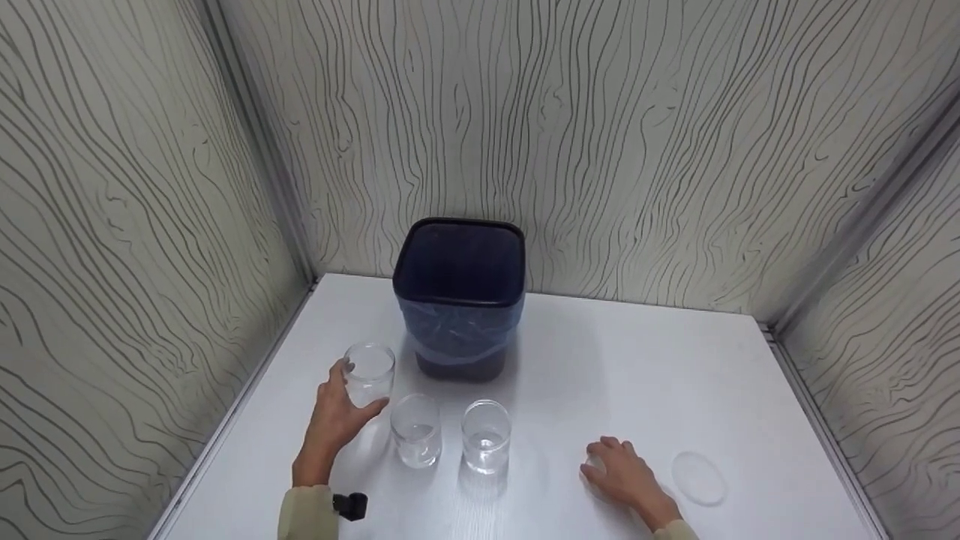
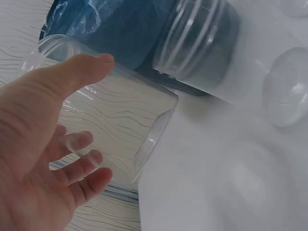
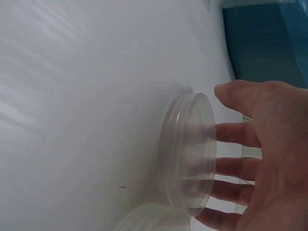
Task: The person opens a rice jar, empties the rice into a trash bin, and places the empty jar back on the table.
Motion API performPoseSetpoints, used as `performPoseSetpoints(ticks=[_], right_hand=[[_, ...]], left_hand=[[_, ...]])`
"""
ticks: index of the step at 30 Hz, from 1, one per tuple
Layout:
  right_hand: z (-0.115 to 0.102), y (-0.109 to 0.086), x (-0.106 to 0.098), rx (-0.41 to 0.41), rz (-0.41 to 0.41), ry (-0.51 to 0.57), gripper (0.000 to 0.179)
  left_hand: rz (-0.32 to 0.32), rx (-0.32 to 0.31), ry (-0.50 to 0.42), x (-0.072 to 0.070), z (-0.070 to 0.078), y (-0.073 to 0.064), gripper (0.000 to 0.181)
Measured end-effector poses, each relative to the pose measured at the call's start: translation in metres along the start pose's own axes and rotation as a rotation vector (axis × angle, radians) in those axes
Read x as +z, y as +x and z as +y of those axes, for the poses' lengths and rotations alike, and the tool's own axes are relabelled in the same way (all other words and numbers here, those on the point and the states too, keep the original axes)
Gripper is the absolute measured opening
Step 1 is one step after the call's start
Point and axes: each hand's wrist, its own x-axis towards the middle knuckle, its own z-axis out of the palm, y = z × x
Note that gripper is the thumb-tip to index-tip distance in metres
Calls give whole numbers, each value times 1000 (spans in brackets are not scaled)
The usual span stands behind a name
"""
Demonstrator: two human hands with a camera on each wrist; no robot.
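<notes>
On the left, my left hand [image 1: 335, 420] grips a clear plastic jar [image 1: 371, 375], thumb on one side and fingers on the other. The jar's open mouth faces up in the head view. Through its wall, the fingertips [image 2: 98, 185] show in the left wrist view. At the right, my right hand [image 1: 622, 476] is spread beside a clear round lid [image 3: 192, 154] on the table. Its fingers reach along the lid and show partly through it, while the thumb stands slightly apart from the rim. A second clear lid [image 1: 699, 478] lies right of that hand.
Two more clear jars, one nearer the left hand [image 1: 416, 435] and one right of it [image 1: 486, 439], stand on the white table [image 1: 637, 360]. Behind them is a dark bin [image 1: 461, 367] with a blue liner [image 1: 457, 326]. Patterned panels [image 1: 562, 150] enclose the table's back and sides.
</notes>
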Motion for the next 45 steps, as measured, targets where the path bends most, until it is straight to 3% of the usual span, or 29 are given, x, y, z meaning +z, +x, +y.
performPoseSetpoints(ticks=[22,27,45], right_hand=[[0,1,-1,9,-10,-17,35],[0,-1,-3,-25,13,-7,34],[-1,3,-1,1,-6,-21,34]], left_hand=[[-34,-151,8,27,-34,-14,98],[-62,-164,-4,30,-38,-18,98],[-123,-255,-4,32,-50,-24,98]])
